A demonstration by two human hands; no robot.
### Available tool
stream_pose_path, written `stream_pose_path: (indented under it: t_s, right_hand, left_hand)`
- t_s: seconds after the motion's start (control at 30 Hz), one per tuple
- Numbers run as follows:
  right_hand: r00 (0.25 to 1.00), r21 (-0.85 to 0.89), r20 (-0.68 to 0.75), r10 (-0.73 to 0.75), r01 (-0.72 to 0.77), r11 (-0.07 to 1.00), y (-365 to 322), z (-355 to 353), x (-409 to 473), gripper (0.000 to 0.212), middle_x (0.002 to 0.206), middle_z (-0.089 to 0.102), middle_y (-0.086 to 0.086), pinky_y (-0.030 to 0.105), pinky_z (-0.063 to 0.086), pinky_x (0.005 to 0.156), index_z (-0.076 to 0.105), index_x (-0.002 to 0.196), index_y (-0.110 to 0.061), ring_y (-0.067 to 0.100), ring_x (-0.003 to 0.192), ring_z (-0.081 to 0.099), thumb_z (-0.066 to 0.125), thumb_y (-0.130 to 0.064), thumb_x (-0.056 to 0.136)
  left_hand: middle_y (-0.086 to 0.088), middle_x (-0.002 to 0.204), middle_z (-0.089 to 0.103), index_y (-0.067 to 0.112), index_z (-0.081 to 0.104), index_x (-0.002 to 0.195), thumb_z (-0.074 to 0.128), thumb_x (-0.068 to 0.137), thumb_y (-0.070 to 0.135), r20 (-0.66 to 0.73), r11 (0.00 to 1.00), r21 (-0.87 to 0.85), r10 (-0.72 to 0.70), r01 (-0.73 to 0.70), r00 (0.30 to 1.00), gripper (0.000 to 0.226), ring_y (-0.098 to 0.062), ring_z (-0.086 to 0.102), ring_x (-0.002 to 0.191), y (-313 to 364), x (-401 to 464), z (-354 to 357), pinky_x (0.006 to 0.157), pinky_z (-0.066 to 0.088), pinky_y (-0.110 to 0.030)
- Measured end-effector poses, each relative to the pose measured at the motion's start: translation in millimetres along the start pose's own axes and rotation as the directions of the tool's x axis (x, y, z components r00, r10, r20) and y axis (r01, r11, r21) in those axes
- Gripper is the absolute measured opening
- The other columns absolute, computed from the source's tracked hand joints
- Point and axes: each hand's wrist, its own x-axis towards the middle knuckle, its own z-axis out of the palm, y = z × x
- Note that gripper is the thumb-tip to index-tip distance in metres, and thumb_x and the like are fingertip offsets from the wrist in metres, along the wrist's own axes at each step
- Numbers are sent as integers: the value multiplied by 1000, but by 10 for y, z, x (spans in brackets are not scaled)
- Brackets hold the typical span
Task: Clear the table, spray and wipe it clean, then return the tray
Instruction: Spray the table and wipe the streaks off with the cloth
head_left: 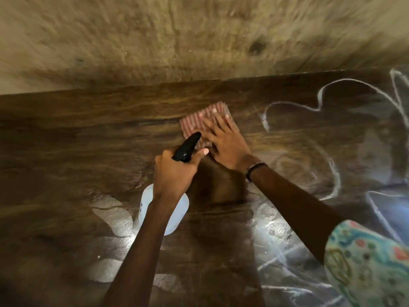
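A dark wooden table [77,151] fills the lower view, wet and shiny in patches. My left hand [174,173] grips a spray bottle [181,209] by its neck; the black trigger head points away from me and the white body hangs below my wrist. My right hand [225,147] lies flat, fingers spread, pressing a red-and-white striped cloth [199,120] onto the table near its far edge. The cloth is blurred by motion. No tray is in view.
White chalk-like scribbles [321,103] cross the right part of the table. Wet glare patches [272,227] sit near me. A rough tan wall [199,36] rises right behind the table's far edge. A patterned sleeve [365,262] shows at the lower right.
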Motion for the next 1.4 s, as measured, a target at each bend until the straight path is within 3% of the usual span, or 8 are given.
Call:
stream_pose_path:
  t_s: [0.17, 0.4, 0.57, 0.77, 0.97, 1.07, 1.2, 1.4]
  right_hand:
    - [996, -56, 8, -87, 88, 995, 491, 72, -957, 58, 155, 29, 11, 52, 14, 117, 36, 145, -26, 35, 146, 16, 42, -31, 88]
    - [999, -52, 9, 40, -39, 998, 1210, -72, -1584, 64, 157, 26, 8, 52, 17, 117, 25, 148, -32, 33, 146, 16, 42, -38, 86]
    - [999, -45, -42, 29, -31, 999, 1290, -38, -1610, 64, 156, 28, 8, 52, 18, 116, 25, 146, -31, 33, 145, 20, 48, -34, 86]
    - [996, -30, -67, 62, -64, 998, 1464, -41, -1673, 64, 156, 28, 6, 52, 17, 117, 26, 147, -34, 32, 146, 18, 47, -37, 87]
    - [966, 56, -40, 257, -254, 966, 1947, -177, -1610, 61, 158, 24, 6, 55, 12, 117, 26, 148, -33, 34, 146, 12, 36, -41, 88]
    - [923, 115, -41, 383, -377, 919, 2165, -257, -1328, 62, 159, 19, 6, 58, 9, 116, 24, 148, -33, 37, 146, 8, 33, -43, 88]
    - [832, 170, -14, 555, -545, 821, 2115, -331, -608, 61, 161, 8, 4, 58, -2, 114, 24, 150, -33, 39, 146, -3, 45, -39, 93]
    - [970, 116, 43, 240, -244, 963, 1448, -346, 83, 60, 162, 6, 1, 52, -7, 115, 21, 149, -39, 36, 147, -4, 45, -38, 95]
  left_hand:
    - [2, 101, 38, 26, 41, 85, 75, 72, 51, 47, 999, 23, 37, -38, 998, 44, -25, 53, 105, 302, -190, 426, 92, 48, -40]
    - [11, 70, 44, 26, 45, 66, 77, 73, 47, 108, 992, 71, 93, -100, 990, 39, -23, 59, 80, 682, -367, 1119, 72, 51, -33]
    - [-12, 100, 60, 9, 57, 93, 76, 71, 51, 64, 990, 123, 65, -72, 996, 51, -33, 63, 96, 775, -326, 1448, 83, 54, -47]
    - [-12, 90, 68, 8, 63, 90, 77, 69, 54, 35, 981, 174, 86, -91, 996, 52, -32, 66, 86, 821, -236, 1525, 75, 57, -46]
    - [-11, 86, 67, 17, 53, 80, 77, 70, 53, -21, 984, 149, 104, -100, 994, 43, -32, 67, 83, 857, -131, 1515, 73, 57, -46]
    - [4, 74, 54, 19, 49, 83, 77, 71, 51, -17, 992, 90, 85, -83, 996, 44, -27, 65, 84, 887, -87, 1484, 78, 56, -43]
    - [10, 74, 48, 21, 42, 74, 78, 71, 48, -30, 998, 3, 56, -56, 998, 45, -21, 60, 84, 919, -47, 1425, 81, 55, -40]
    - [-13, 84, 69, 12, 63, 85, 77, 61, 60, -42, 996, -16, 92, -93, 995, 55, -30, 68, 82, 865, 6, 1337, 80, 56, -48]
